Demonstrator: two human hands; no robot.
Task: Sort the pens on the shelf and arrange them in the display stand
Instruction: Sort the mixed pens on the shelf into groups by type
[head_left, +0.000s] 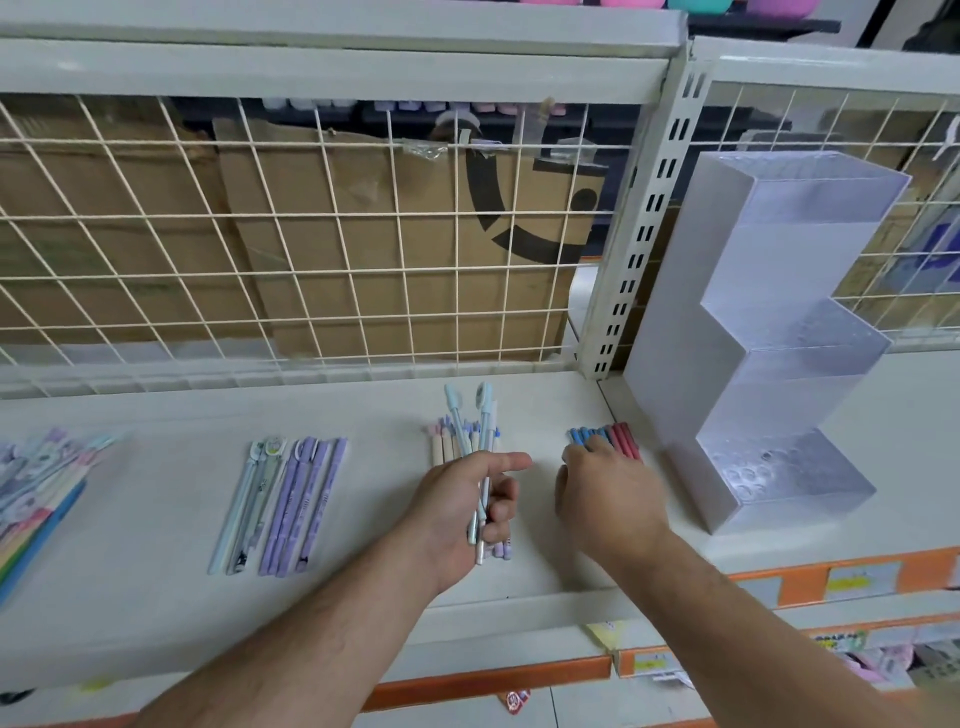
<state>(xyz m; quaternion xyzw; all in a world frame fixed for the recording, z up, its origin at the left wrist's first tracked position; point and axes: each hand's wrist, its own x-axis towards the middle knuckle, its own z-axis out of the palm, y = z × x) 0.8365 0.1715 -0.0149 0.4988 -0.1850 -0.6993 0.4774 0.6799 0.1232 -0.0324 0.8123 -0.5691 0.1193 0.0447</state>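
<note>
Pinching pale pens (485, 426) loosely, the left hand (465, 512) could spill them while the right hand (608, 499), grip unclear, touches blue-red pens (621, 439).

Bright even light, soft edges, wide-angle bowing

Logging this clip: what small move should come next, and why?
Probably the right hand closes on the blue and red pens it touches and lifts them; the display stand beside them looks empty, and the left hand holds pale pens.
</note>
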